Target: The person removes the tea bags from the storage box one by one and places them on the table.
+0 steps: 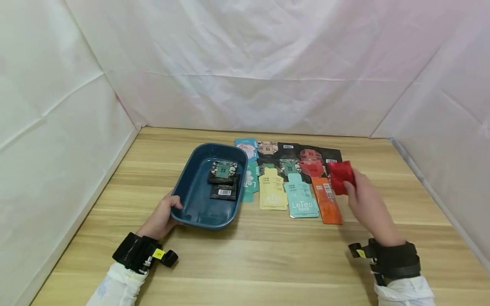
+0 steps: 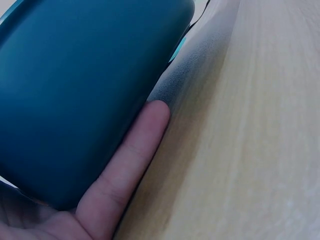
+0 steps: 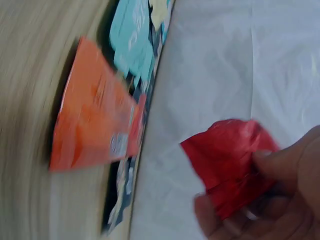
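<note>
My left hand (image 1: 163,214) grips the near left corner of a dark blue plastic basin (image 1: 208,217), thumb over the rim. In the left wrist view a finger (image 2: 127,165) lies under the basin's side, next to the table. Inside the basin are a black sachet with a green label (image 1: 223,170) and another black sachet with a barcode (image 1: 223,192). My right hand (image 1: 369,204) pinches a shiny red sachet (image 1: 342,176), held up above the right end of the laid-out packets. The orange stick packet (image 1: 327,202) lies closest to it.
Right of the basin lie a yellow bottle-shaped pouch (image 1: 273,191), a mint one (image 1: 301,197) and blue-green packets (image 1: 249,180). Behind them are rows of black sachets (image 1: 289,151), some with red labels. White sheet walls (image 1: 268,102) enclose the wooden table (image 1: 268,263) at the back and sides.
</note>
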Motion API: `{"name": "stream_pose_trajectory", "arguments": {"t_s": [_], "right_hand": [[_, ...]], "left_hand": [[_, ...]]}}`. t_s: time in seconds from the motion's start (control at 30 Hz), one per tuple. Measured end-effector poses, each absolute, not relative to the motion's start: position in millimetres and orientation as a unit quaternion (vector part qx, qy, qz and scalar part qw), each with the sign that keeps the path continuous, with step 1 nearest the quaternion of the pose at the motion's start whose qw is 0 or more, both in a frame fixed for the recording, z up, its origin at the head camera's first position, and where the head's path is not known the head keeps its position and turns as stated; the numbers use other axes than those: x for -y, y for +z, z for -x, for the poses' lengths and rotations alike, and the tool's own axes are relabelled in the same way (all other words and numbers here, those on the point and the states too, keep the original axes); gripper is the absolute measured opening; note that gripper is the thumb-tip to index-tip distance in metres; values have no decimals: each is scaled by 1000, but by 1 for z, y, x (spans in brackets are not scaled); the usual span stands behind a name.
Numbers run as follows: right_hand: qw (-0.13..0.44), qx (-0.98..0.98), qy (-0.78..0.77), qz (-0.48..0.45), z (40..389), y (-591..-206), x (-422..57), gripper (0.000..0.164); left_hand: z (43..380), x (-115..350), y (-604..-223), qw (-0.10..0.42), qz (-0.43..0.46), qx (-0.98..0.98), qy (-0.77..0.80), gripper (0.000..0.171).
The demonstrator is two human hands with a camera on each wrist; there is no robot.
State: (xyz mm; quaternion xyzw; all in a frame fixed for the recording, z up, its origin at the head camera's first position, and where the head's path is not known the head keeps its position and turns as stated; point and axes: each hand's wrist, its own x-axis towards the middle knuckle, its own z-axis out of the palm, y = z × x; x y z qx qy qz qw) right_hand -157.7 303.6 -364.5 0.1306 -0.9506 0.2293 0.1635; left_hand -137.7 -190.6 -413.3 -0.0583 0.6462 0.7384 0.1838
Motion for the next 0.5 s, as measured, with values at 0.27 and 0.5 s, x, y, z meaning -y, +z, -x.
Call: {"name": "stream_pose_trajectory", "arguments": {"t_s": [0.27, 0.5], "right_hand": [[0, 973, 229, -39, 169, -382, -342, 30], [-27, 983, 181, -16, 176, -397, -351, 41]], "left_hand": [[137, 192, -414, 182, 52, -644, 741, 76], [137, 192, -413, 183, 44, -648, 738, 74]]}}
